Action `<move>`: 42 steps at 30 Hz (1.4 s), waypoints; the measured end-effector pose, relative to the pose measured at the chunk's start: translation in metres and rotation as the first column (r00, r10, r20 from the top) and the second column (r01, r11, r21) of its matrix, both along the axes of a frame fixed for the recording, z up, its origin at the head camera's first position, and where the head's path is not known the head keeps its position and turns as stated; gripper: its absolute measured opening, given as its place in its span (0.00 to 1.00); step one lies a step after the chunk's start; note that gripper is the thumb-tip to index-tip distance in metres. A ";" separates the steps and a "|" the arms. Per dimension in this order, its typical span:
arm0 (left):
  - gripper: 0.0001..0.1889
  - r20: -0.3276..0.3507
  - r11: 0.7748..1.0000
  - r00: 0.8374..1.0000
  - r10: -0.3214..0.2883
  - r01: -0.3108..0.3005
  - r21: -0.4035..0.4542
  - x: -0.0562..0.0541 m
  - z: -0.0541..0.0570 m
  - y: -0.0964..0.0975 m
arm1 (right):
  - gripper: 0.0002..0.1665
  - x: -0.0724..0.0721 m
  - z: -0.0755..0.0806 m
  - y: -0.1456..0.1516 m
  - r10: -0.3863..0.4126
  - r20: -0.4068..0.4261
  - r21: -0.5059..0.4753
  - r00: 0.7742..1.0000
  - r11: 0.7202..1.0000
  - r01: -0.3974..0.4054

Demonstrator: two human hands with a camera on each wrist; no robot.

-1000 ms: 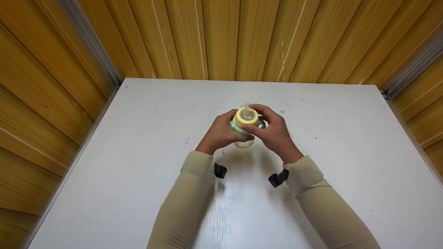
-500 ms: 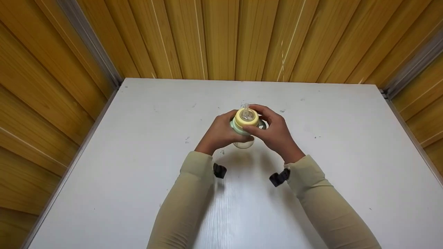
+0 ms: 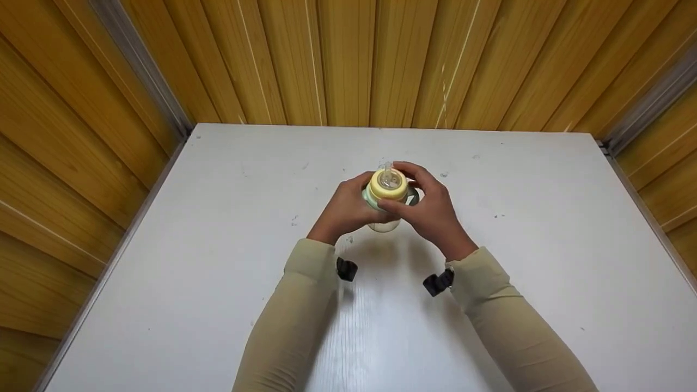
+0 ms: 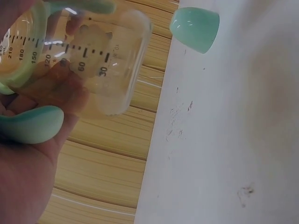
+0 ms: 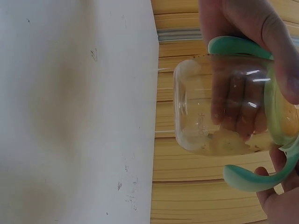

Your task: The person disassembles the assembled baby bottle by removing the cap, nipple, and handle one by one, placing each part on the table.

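A clear baby bottle with a yellow collar, a clear teat and mint-green handles is held upright above the white table. My left hand grips the bottle's body and handle ring from the left. My right hand curls round the yellow collar from the right. In the left wrist view the bottle shows printed volume marks, with a green handle against my left hand. The right wrist view shows the empty bottle, a handle and my right hand above it.
Yellow wooden slat walls enclose the table on the far, left and right sides. Small dark scuffs mark the tabletop. Black wrist-camera mounts sit at both beige sleeves.
My right hand has turned slightly round the yellow collar, its thumb sliding leftward. The bottle and my left hand stay in place.
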State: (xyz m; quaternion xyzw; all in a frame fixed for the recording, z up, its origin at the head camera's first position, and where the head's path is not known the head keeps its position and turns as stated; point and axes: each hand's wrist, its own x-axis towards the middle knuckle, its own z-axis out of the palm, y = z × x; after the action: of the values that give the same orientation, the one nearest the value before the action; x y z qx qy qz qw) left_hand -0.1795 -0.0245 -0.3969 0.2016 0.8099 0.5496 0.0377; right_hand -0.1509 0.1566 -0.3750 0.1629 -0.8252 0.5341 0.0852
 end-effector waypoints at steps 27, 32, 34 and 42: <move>0.37 -0.009 1.000 1.000 0.001 -0.001 -0.001 0.001 -0.002 0.000 | 0.41 0.002 -0.001 -0.003 -0.054 -0.046 0.071 0.997 0.996 0.057; 0.38 -0.010 1.000 1.000 -0.006 0.006 -0.012 0.001 -0.001 -0.001 | 0.40 0.002 0.000 -0.002 -0.037 -0.047 0.067 0.998 0.997 0.040; 0.38 -0.007 1.000 1.000 -0.011 0.011 -0.013 0.001 -0.001 -0.001 | 0.40 0.003 0.000 -0.002 -0.031 -0.045 0.068 0.999 0.997 0.034; 0.39 -0.001 1.000 1.000 -0.031 0.031 -0.001 0.001 -0.002 -0.001 | 0.37 0.004 0.002 0.000 -0.011 -0.057 0.067 0.998 0.998 0.015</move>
State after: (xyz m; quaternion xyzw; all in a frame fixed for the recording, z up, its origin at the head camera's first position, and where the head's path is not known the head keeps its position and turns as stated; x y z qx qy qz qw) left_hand -0.1789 -0.0258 -0.3986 0.2146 0.8069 0.5484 0.0459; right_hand -0.1471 0.1564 -0.3732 0.1756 -0.8409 0.5006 0.1066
